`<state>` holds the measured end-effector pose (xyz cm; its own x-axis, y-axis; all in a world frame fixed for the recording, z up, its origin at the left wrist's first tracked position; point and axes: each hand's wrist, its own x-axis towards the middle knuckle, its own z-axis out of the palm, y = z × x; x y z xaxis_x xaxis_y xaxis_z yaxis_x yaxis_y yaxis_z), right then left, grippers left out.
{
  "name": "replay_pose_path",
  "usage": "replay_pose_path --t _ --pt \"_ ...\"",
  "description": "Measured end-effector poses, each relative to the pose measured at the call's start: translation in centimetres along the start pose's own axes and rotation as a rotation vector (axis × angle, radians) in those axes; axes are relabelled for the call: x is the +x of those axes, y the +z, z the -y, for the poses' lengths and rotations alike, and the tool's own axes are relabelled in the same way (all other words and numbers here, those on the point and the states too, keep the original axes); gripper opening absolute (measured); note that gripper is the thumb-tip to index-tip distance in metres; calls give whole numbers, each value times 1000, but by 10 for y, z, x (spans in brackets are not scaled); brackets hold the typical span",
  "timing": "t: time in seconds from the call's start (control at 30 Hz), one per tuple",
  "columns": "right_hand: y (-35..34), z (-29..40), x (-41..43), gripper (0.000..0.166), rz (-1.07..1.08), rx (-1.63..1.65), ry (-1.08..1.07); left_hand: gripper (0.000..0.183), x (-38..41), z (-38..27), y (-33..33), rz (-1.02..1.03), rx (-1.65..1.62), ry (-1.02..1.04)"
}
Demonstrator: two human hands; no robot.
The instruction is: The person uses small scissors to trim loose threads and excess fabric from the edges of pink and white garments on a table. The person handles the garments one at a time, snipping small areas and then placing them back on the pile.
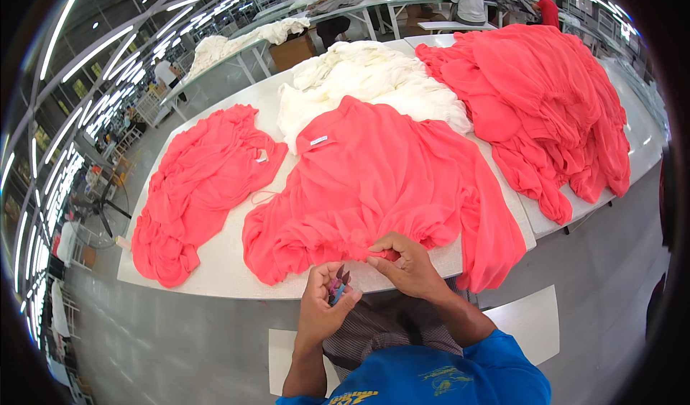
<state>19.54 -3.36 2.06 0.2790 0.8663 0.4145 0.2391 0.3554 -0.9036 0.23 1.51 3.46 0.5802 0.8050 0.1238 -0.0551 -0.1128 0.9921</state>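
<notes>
A coral-pink gathered garment [377, 178] lies spread on the white table [242, 289], with a small white label near its neckline. My right hand [407, 265] pinches the garment's near gathered edge between thumb and fingers. Just left of it, my left hand [330, 300] is closed around small thread snips [338, 289], their dark pointed blades facing up and away from me. The snips have blue and purplish parts; the rest is hidden by the fingers. The blades sit close to the garment's edge, and whether they touch it cannot be told.
Another coral garment [205, 189] lies at the left. Cream-white garments [372, 76] are heaped behind, and a large coral pile [544, 103] stands at the right. A thread cone [123, 242] is by the table's left corner. Beyond are more tables and several people at work.
</notes>
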Motion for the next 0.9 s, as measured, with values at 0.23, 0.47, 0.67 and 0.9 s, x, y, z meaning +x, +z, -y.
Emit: replay_pose_path --t 0.23,0.47,0.67,0.9 --pt "6 -3 -9 15 27 178 60 36 -4 21 -10 -184 294 176" --pt "7 0 -14 16 42 198 83 32 0 8 -5 -220 446 497" --pt "9 1 -14 18 41 172 55 28 1 4 -4 -255 492 570" --pt "11 3 -14 19 68 133 44 29 1 6 -5 -261 523 612"
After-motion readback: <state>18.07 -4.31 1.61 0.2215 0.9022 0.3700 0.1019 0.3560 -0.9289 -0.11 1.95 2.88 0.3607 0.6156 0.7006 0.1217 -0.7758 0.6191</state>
